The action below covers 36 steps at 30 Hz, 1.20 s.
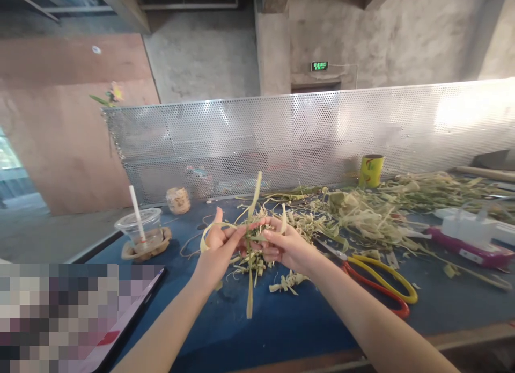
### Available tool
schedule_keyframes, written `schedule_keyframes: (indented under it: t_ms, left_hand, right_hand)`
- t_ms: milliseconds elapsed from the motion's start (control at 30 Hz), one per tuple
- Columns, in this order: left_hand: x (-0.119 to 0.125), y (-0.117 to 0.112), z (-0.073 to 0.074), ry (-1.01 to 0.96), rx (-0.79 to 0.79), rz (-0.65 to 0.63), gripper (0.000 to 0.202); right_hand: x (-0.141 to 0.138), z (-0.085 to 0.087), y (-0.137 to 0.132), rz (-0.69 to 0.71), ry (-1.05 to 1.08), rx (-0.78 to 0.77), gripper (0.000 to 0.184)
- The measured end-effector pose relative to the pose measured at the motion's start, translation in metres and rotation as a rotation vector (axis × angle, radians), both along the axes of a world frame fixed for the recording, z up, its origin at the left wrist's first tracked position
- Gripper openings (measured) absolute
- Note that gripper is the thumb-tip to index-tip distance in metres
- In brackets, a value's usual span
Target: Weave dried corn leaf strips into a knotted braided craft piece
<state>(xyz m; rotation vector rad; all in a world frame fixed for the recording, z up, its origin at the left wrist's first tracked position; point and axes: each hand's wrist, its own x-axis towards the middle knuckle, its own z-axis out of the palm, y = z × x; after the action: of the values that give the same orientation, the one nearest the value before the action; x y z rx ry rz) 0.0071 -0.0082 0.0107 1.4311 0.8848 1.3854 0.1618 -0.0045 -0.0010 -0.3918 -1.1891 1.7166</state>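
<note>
Both my hands meet above the blue table (281, 330), pinching a small woven piece of pale green leaf strips (251, 239). My left hand (219, 249) grips its left side, thumb raised, with a strip looping over the thumb. My right hand (284, 247) pinches the right side with closed fingers. One strip sticks up from the piece and another hangs down toward the table. Cut leaf scraps (287, 282) lie right beneath the hands.
Yellow-and-red-handled scissors (378, 282) lie right of my right arm. A plastic cup with a straw (140, 231) stands at the left, a small jar (178, 200) behind it. A heap of leaves (374, 212), a yellow tape roll (371, 170), a perforated metal screen (306, 137) behind.
</note>
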Motion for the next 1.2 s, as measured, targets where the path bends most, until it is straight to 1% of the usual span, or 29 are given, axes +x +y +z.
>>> schedule_keyframes:
  t_ms: [67, 133, 233, 300, 367, 433, 500, 600, 700, 767, 833, 900, 967, 1000, 1067, 1200]
  left_hand:
    - [0.000, -0.002, 0.002, 0.033, 0.013, 0.022, 0.101]
    - [0.000, -0.004, 0.003, 0.075, 0.010, 0.043, 0.100]
    - [0.000, -0.004, 0.001, 0.089, 0.048, 0.078, 0.098]
    - [0.001, -0.004, -0.003, 0.065, 0.062, 0.063, 0.098]
    - [0.003, -0.003, -0.006, 0.069, 0.056, 0.011, 0.097]
    - [0.005, -0.004, -0.007, 0.094, 0.047, -0.029, 0.095]
    - [0.006, -0.005, -0.006, 0.122, 0.044, -0.035, 0.094]
    - [0.005, -0.007, -0.004, 0.138, 0.069, -0.018, 0.092]
    - [0.002, -0.005, -0.004, 0.120, 0.068, -0.019, 0.091]
    - [-0.001, -0.002, -0.004, 0.093, 0.000, -0.079, 0.095]
    - [-0.004, 0.000, -0.002, 0.069, -0.068, -0.173, 0.106]
    - [-0.006, 0.001, 0.001, 0.072, -0.102, -0.238, 0.116]
    - [-0.008, 0.000, 0.003, 0.089, -0.116, -0.251, 0.120]
    - [-0.008, 0.000, 0.003, 0.098, -0.126, -0.253, 0.120]
    - [-0.008, -0.002, 0.002, 0.118, -0.149, -0.257, 0.121]
    - [-0.005, -0.006, 0.001, 0.148, -0.182, -0.225, 0.123]
  right_hand:
    - [-0.005, -0.003, -0.001, -0.020, 0.018, -0.007, 0.038]
    - [-0.010, -0.008, 0.000, -0.043, -0.003, 0.006, 0.040]
    - [-0.017, -0.014, 0.004, -0.128, -0.104, 0.085, 0.039]
    - [-0.019, -0.015, 0.005, -0.209, -0.167, 0.145, 0.033]
    - [-0.021, -0.015, 0.005, -0.258, -0.206, 0.197, 0.028]
    - [-0.020, -0.013, 0.004, -0.268, -0.208, 0.232, 0.031]
    - [-0.020, -0.012, 0.002, -0.277, -0.206, 0.258, 0.032]
    - [-0.021, -0.012, 0.001, -0.279, -0.250, 0.298, 0.026]
    - [-0.020, -0.013, 0.001, -0.291, -0.354, 0.358, 0.018]
    - [-0.017, -0.014, 0.002, -0.375, -0.442, 0.351, 0.017]
    - [-0.013, -0.014, 0.004, -0.437, -0.485, 0.303, 0.019]
    - [-0.010, -0.012, 0.005, -0.393, -0.474, 0.265, 0.021]
    - [-0.008, -0.011, 0.006, -0.327, -0.461, 0.269, 0.020]
    - [-0.007, -0.011, 0.007, -0.320, -0.470, 0.279, 0.019]
    - [-0.006, -0.011, 0.009, -0.347, -0.498, 0.294, 0.018]
    - [-0.004, -0.010, 0.010, -0.388, -0.512, 0.248, 0.019]
